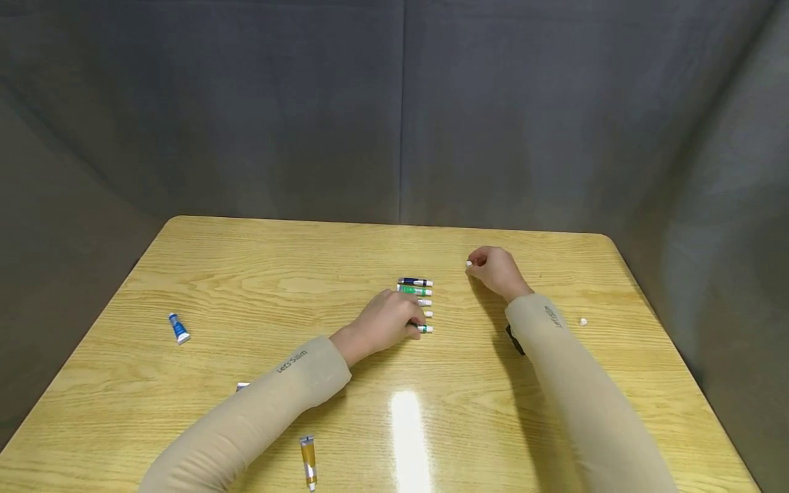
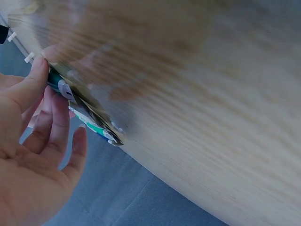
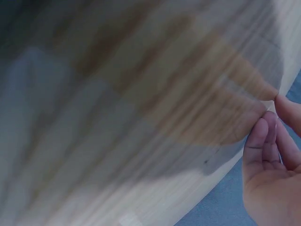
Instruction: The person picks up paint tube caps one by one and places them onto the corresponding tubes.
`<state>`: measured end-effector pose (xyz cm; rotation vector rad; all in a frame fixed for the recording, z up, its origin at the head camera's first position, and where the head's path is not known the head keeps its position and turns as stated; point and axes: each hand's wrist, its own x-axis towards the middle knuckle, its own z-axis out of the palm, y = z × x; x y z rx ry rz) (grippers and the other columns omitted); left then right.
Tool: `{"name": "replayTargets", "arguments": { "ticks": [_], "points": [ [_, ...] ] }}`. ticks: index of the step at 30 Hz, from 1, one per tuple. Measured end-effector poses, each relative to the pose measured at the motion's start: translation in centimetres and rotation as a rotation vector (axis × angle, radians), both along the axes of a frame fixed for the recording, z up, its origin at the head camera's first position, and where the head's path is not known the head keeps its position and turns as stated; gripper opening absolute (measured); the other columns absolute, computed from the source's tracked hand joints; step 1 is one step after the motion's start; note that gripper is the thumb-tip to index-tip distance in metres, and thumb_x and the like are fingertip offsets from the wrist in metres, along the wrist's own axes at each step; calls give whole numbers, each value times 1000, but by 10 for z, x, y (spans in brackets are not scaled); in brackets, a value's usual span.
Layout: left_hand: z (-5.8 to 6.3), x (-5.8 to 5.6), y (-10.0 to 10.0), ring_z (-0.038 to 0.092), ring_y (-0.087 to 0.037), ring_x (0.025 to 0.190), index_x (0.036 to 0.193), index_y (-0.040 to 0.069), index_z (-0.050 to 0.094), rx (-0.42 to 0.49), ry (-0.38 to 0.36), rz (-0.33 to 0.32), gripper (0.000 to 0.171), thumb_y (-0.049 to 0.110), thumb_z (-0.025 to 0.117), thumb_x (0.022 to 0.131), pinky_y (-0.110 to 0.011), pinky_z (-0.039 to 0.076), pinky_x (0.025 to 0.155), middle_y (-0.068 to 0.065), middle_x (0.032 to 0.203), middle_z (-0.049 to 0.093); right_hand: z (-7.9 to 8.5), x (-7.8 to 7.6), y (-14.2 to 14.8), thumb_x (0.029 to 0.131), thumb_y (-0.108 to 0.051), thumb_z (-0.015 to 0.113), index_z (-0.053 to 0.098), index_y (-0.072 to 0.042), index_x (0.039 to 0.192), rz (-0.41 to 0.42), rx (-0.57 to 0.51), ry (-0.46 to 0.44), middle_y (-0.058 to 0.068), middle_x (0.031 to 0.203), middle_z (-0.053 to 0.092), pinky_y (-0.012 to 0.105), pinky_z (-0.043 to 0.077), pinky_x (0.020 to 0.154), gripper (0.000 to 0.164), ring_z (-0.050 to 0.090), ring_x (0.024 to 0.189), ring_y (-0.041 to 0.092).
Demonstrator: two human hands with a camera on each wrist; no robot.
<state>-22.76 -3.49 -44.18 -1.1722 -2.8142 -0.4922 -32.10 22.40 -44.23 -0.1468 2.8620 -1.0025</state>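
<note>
Paint tubes lie in a row, caps to the right: a dark blue tube (image 1: 411,281) at the back, a green tube (image 1: 413,290), then others partly behind my left hand (image 1: 387,320). That hand pinches the dark green tube (image 1: 427,329) at the front of the row between thumb and fingers; the same green tube (image 2: 55,81) shows in the left wrist view. Farther back and to the right, my right hand (image 1: 498,272) pinches a small white cap-like piece (image 1: 468,263) at its fingertips, close to the table. My right fingers (image 3: 257,136) hide most of that piece.
A blue tube (image 1: 179,329) lies at the left of the wooden table (image 1: 277,253). A gold tube (image 1: 309,462) is near the front, and another tube's end (image 1: 243,386) peeks out behind my left sleeve. A loose white cap (image 1: 583,321) sits right of my right sleeve.
</note>
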Motion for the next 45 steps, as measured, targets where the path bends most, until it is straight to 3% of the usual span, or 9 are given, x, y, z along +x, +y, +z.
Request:
{"name": "replayTargets", "arguments": {
  "ticks": [15,30,36,45],
  "points": [
    [0,0,1,72,-12,89,96,15,83,-6,-3,21,13,23,83,86,-33,55,84,3,97,77,2,-2,-2,101,-15,65,69,-3,106,-38,9,-16,12,101,64,33,43,78,14,52,88,23],
    [2,0,0,71,-12,84,90,17,82,8,13,20,9,25,84,85,-34,54,80,3,93,77,2,4,0,101,-17,66,70,-4,108,-28,-21,-4,13,99,67,29,47,70,15,58,79,19],
    [5,-1,-5,71,-13,84,86,15,80,25,9,19,9,22,85,84,-34,54,80,1,93,77,8,11,4,103,-18,63,70,-4,114,-16,-38,29,15,108,68,32,48,76,19,60,89,23],
    [20,2,-23,73,-16,91,106,10,81,71,-33,59,25,16,85,82,-39,57,90,-2,103,77,21,23,14,104,-19,62,71,-4,116,8,-56,117,17,114,70,38,51,84,21,64,99,28]
  ]
}}
